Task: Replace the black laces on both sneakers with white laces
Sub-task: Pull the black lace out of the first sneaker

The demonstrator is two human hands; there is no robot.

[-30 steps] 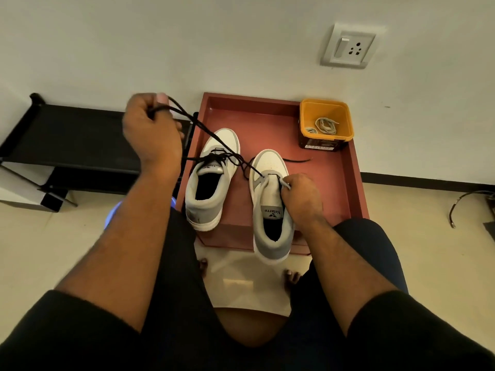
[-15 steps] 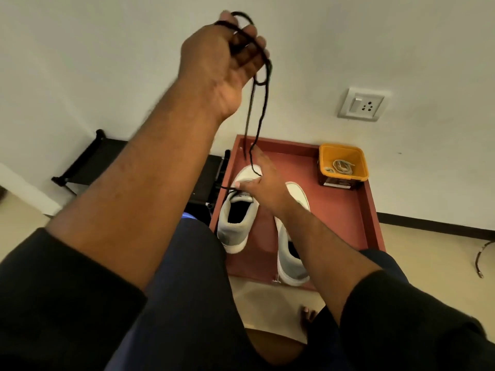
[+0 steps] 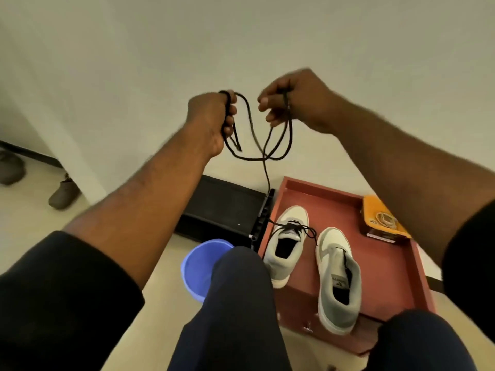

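Note:
Two white and grey sneakers stand side by side in a red tray (image 3: 385,266). The left sneaker (image 3: 285,245) still carries a loose black lace (image 3: 293,227) over its tongue. The right sneaker (image 3: 337,279) shows no lace across its front. A second black lace (image 3: 263,145) hangs in loops in the air in front of the wall. My left hand (image 3: 211,119) grips one part of it and my right hand (image 3: 292,103) pinches another part. One strand drops down toward the tray's far left corner.
An orange box (image 3: 380,218) with pale laces inside sits at the tray's far right. A blue bucket (image 3: 201,266) stands on the floor by my left knee. A black rack (image 3: 222,207) lies against the wall left of the tray. Two shoes (image 3: 63,194) stand at far left.
My right hand has left the sneakers and risen to take hold of the hanging black lace. My left hand has come down a little. The lace is now free of the right sneaker.

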